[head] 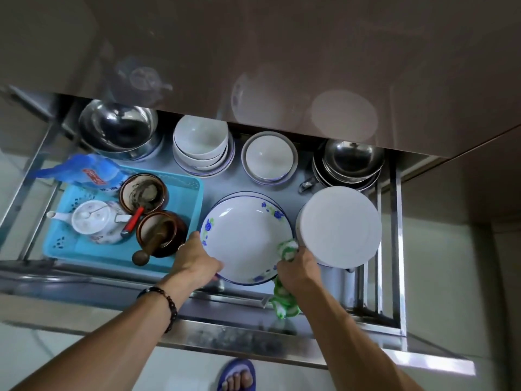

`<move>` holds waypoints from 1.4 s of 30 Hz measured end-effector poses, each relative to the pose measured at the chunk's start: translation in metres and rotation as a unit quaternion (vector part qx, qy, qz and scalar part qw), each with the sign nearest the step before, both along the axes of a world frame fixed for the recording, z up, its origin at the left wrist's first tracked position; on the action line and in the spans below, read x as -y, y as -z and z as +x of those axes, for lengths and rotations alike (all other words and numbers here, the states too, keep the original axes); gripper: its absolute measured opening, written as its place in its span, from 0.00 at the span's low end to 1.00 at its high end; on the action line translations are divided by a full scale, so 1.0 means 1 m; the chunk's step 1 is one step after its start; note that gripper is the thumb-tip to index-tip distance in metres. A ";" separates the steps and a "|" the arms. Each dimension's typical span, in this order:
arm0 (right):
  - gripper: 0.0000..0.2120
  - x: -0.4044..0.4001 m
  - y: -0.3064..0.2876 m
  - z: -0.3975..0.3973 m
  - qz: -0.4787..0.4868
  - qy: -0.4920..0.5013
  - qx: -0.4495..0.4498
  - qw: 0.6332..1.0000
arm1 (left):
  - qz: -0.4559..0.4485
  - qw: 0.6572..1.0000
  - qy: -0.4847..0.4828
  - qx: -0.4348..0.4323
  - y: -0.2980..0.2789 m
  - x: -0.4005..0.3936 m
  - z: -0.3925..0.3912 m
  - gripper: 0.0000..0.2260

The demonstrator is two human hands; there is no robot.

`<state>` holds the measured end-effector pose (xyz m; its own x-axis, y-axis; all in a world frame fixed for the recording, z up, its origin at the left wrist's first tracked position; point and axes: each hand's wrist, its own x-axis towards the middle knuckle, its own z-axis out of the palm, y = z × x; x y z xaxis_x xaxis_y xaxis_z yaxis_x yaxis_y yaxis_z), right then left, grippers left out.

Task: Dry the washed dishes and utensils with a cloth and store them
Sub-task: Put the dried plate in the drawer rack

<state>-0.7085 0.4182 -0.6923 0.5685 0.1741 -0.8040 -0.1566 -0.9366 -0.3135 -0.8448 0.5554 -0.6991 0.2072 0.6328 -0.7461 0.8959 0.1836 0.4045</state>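
A white plate with blue flowers (244, 238) is over a stack of similar plates in the middle front of an open steel drawer (282, 337). My left hand (194, 259) grips the plate's left rim. My right hand (297, 272) holds the plate's right rim together with a green and white cloth (283, 301), which hangs down below the hand. Whether the plate rests on the stack or hovers just above it cannot be told.
The drawer also holds steel bowls (118, 131), stacked white bowls (201, 145), a white bowl on plates (269, 158), steel dishes (352, 162), a white lid (339, 225), and a blue tray (180, 193) with teapot and brown mortars. A cabinet front overhangs above.
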 end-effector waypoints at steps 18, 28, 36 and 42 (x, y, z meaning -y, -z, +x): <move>0.13 0.005 -0.051 0.003 0.005 -0.117 0.042 0.992 | -0.004 0.996 0.055 -0.072 -0.032 0.026 0.023 0.32; 0.03 0.011 -0.054 -0.010 0.008 -0.105 -0.045 0.993 | -0.078 0.995 0.053 -0.033 -0.057 0.041 0.015 0.20; 0.04 -0.003 -0.034 -0.012 0.014 -0.093 -0.032 0.995 | -0.072 0.997 0.029 -0.006 -0.045 0.035 0.011 0.21; 0.17 0.004 -0.086 -0.006 0.030 -0.105 0.045 0.993 | 0.059 0.983 0.175 0.012 -0.098 0.032 0.004 0.30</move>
<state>-0.7147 0.4140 -0.6064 0.5834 0.3428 -0.7363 0.0721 -0.9249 -0.3734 -0.8408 0.5230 -0.6014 0.4436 0.6019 -0.6640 0.8861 -0.1833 0.4257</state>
